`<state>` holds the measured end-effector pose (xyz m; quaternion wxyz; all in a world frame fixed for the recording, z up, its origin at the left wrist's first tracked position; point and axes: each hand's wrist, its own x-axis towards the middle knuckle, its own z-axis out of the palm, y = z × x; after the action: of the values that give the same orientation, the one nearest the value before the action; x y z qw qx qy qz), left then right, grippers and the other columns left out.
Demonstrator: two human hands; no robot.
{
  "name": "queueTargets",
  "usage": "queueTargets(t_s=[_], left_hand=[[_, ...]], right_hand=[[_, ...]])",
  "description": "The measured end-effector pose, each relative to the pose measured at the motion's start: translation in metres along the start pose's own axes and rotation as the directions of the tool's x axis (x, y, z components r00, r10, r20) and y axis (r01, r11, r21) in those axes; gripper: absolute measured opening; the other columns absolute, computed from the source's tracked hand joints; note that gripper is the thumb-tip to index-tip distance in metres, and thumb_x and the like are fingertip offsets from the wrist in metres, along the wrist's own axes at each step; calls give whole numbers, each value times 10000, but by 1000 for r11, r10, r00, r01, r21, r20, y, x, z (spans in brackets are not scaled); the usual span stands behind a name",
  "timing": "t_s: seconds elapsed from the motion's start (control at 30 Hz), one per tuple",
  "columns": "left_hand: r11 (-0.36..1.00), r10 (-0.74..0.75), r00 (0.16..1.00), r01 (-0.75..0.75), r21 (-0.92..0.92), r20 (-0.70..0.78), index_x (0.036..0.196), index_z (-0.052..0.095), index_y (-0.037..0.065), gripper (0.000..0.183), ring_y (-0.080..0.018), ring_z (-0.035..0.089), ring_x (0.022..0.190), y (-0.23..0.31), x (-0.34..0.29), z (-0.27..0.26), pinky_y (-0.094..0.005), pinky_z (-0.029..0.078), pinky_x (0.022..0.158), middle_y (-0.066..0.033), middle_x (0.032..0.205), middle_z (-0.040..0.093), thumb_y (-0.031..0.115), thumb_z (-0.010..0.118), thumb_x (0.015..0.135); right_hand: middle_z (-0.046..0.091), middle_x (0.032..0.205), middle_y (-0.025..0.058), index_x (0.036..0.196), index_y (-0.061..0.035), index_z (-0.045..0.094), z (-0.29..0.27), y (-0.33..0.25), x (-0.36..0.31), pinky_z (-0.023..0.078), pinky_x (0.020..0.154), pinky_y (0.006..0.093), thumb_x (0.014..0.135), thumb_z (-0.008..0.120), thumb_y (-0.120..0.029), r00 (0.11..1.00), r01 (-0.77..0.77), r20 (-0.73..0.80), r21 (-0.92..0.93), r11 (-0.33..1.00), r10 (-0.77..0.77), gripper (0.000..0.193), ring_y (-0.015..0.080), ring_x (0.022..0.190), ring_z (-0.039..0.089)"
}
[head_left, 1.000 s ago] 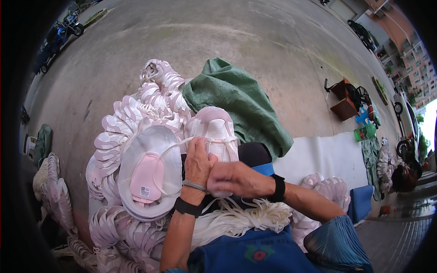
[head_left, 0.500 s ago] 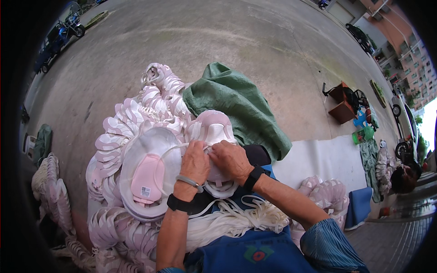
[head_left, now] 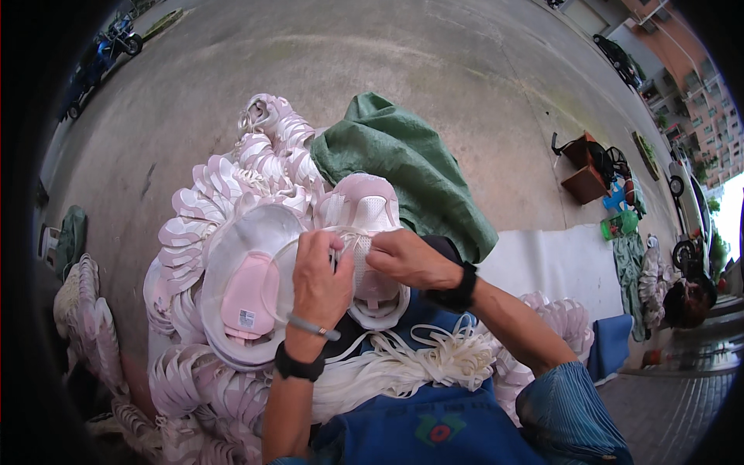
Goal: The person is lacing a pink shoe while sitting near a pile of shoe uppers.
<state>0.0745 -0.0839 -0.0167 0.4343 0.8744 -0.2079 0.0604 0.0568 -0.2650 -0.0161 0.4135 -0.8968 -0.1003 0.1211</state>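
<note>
Curling over a pink-and-white shoe [head_left: 372,212], left hand [head_left: 320,275] and right hand [head_left: 409,259] flank its lace [head_left: 351,232]; whether pinching, I cannot tell

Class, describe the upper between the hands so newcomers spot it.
Start at the large green cloth. Below-left, between the left hand and right hand, lies a pink-and-white shoe upper. Unlike the hollow white piece alongside, its laced front faces up.

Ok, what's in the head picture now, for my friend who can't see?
A person's left hand and right hand are at the lace of a pink-and-white shoe. Rows of shoe pieces lie to the left, a green sheet behind, and a bundle of pale laces in front.
</note>
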Motion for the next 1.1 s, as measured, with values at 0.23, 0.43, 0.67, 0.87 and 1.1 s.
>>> queueTargets(t_s=[0.23,0.43,0.67,0.87,1.1], left_hand=[[-87,-255,475,856,-509,842,1094,522,-76,498,-206,657,743,6,-28,0,-360,554,725,-166,868,655,398,418,982],[-40,-212,557,816,-576,803,1023,525,-27,346,-69,373,451,22,-21,25,-237,350,429,33,565,390,303,425,984],[691,587,646,-86,-718,488,1000,536,-8,173,-276,615,769,88,-76,-17,-345,517,647,-127,897,579,18,458,848],[797,504,279,215,-565,818,1090,522,-11,225,-321,637,658,125,-103,10,-393,496,508,-166,946,591,110,504,901],[800,348,329,384,-461,878,1084,624,32,299,-267,648,860,62,-63,-43,-332,498,781,-153,964,642,258,580,893]], right_hand=[[448,659,100,756,-6,477,25,-101,-90,389,566,353,921,547,-195,606,181,386,785,593,-696,261,221,591,479],[542,704,84,841,-7,576,-7,-79,-114,435,611,326,928,559,-211,827,-123,471,685,719,-307,222,195,633,519],[593,760,16,1054,-13,564,-13,-2,-109,241,308,171,962,453,-454,832,-461,408,885,61,376,464,12,385,299],[583,705,9,1126,-29,539,16,-22,-78,284,318,163,969,502,-287,884,-359,398,914,-187,245,305,18,399,380],[477,579,-54,1128,-16,598,-14,-9,-111,322,469,180,968,498,-233,882,-432,469,756,492,54,287,9,520,416]])
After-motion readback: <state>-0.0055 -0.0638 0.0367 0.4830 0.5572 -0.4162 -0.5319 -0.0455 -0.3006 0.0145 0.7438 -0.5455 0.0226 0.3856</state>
